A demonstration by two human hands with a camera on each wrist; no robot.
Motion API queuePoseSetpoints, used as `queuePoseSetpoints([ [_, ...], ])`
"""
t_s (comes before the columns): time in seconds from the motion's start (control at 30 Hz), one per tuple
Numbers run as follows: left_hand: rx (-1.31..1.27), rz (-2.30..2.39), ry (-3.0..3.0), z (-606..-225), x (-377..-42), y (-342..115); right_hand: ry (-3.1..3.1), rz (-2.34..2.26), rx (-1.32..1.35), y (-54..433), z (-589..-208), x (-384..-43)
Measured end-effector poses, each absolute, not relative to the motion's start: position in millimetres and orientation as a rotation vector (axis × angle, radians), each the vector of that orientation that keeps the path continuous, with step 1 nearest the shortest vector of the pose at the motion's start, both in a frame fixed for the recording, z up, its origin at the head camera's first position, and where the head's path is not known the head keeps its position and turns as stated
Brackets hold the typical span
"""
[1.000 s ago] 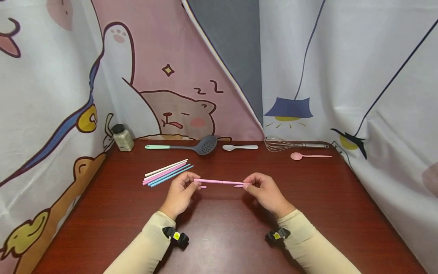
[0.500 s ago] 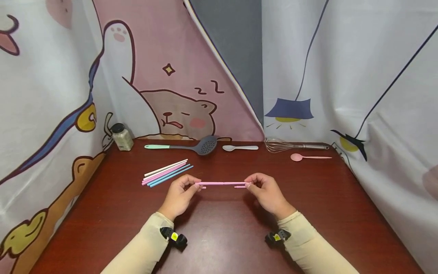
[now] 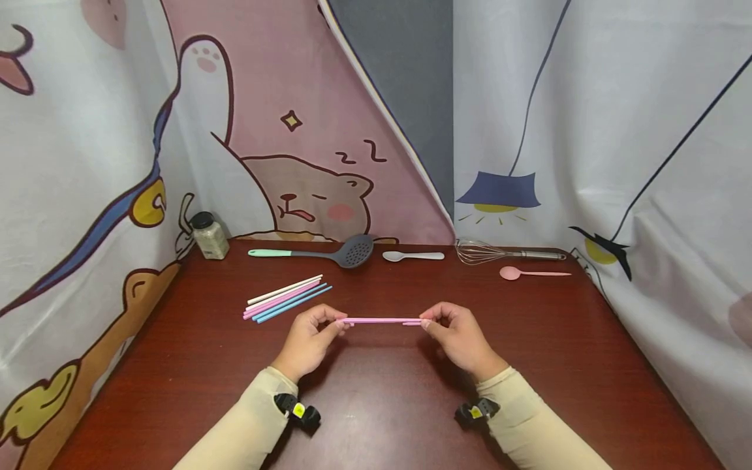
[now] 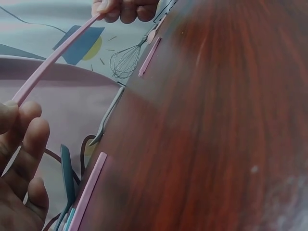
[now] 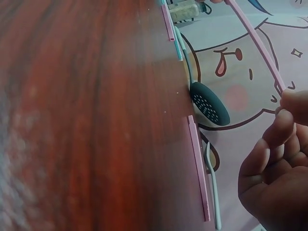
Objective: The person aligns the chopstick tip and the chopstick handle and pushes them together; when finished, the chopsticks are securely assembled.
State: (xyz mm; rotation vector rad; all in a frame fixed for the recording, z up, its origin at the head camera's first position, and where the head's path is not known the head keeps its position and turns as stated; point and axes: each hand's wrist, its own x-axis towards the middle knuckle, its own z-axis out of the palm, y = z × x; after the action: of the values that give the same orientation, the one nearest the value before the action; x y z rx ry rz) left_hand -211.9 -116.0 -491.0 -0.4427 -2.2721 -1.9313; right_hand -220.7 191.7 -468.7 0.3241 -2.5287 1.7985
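A thin pink stick (image 3: pixel 382 320) spans level between the two hands, above the table. My left hand (image 3: pixel 311 336) pinches its left end between thumb and fingers. At the right end my right hand (image 3: pixel 461 336) pinches it likewise. In the left wrist view the held stick (image 4: pixel 55 55) runs unbroken from hand to hand. Two more pink sticks lie on the table, largely hidden by the hands in the head view. One shows as a pink stick (image 4: pixel 91 187) near the left hand; the other is a pink stick (image 5: pixel 198 168) with a narrowed tip near the right hand.
White, pink and blue sticks (image 3: pixel 288 299) lie bundled left of the hands. Along the back stand or lie a jar (image 3: pixel 210 236), a slotted skimmer (image 3: pixel 355 252), a white spoon (image 3: pixel 411 256), a whisk (image 3: pixel 482 251) and a pink spoon (image 3: pixel 511 273). Printed curtains border the table.
The held pink stick has come down slightly toward the table and turned from a slight slant to level. Both hands have lowered a little, keeping their pinch.
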Motion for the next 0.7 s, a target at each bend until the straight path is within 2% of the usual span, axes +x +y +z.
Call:
queuePoseSetpoints([
  [0.47, -0.416, -1.923, -2.264, -491, -210, -114, -2.588, 1.815, 0.302, 194, -469, -221],
  [0.7, -0.343, -1.815, -2.276, -493, -222, -141, -2.633, 1.856, 0.226, 199, -472, -229],
])
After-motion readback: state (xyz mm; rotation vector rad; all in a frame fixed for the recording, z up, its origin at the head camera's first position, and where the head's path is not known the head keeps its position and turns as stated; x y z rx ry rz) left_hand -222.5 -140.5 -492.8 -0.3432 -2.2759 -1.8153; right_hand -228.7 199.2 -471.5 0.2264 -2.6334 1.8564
